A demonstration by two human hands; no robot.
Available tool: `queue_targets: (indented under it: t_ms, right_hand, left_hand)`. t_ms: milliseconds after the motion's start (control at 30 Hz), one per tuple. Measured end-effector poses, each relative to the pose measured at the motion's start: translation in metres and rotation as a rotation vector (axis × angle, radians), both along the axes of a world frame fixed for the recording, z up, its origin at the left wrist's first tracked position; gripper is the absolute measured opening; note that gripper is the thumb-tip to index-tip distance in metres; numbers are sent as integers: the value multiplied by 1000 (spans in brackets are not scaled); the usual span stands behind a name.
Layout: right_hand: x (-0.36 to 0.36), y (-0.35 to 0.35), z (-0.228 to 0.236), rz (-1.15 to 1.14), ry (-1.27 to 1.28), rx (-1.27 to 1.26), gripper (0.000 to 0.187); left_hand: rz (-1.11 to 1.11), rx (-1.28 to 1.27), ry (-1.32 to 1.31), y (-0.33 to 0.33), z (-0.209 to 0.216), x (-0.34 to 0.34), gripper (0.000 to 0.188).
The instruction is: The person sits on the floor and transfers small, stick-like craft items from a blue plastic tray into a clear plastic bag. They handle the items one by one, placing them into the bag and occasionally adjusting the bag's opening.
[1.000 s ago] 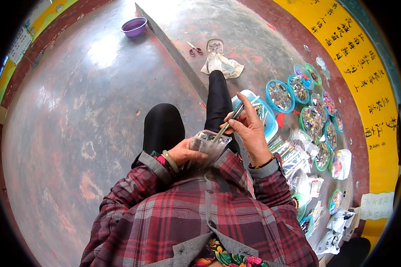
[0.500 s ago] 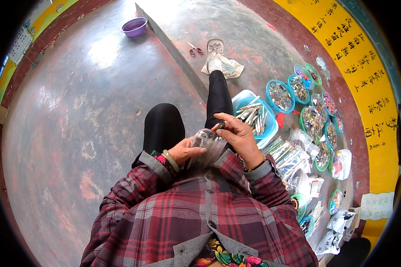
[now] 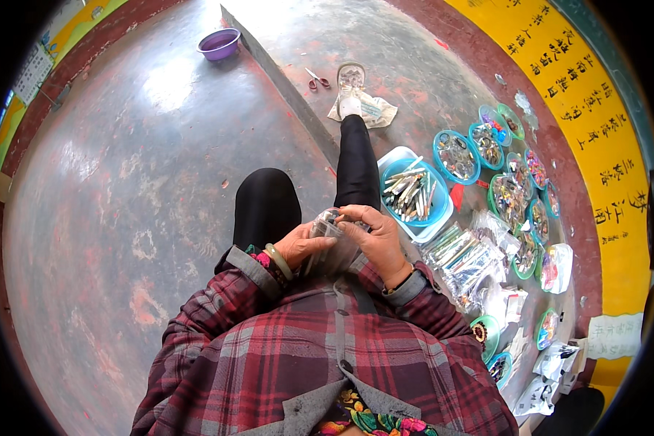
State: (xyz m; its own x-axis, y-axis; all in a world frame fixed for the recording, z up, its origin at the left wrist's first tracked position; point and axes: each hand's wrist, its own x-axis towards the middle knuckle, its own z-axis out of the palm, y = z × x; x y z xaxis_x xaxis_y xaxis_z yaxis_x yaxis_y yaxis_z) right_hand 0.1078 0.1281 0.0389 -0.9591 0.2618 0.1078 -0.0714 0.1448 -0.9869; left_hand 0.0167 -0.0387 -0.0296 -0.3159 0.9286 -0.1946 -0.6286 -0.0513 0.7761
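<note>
Held low in front of the plaid jacket, over the lap, is a clear plastic bag with something inside too blurred to name. The left hand wraps its left side, thumb laid across the near face and fingers curled behind, a hold that seems meant to keep the limp plastic from sagging. The right hand comes in from the right, thumb and fingers drawn narrow at the bag's upper right edge; whether they pinch the plastic or something within it I cannot tell. Holding the bag this close probably lets the lap and forearms steady it. Just beyond the right hand, beside the right leg, a blue basin of slim pen-like sticks sits nested in a white tray, likely put there for an easy reach. Nearer, on the right, lie clear packets of similar sticks, and past them round bowls of small mixed pieces cluster toward the wall (each perhaps keeping its own kind apart). On the far floor, red-handled scissors lie just left of the shoe, and a purple basin stands well apart, farther left.
</note>
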Motion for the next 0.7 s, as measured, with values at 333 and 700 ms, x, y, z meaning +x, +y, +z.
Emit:
queue_targets:
  t_ms: [333,700]
  right_hand:
    - [4,2,-2,-42,285,667,30]
    - [8,12,1,-88,252,646,49]
  left_hand:
    - [24,26,-10,1,4,1,44]
    - [79,91,-94,-1,4,1,44]
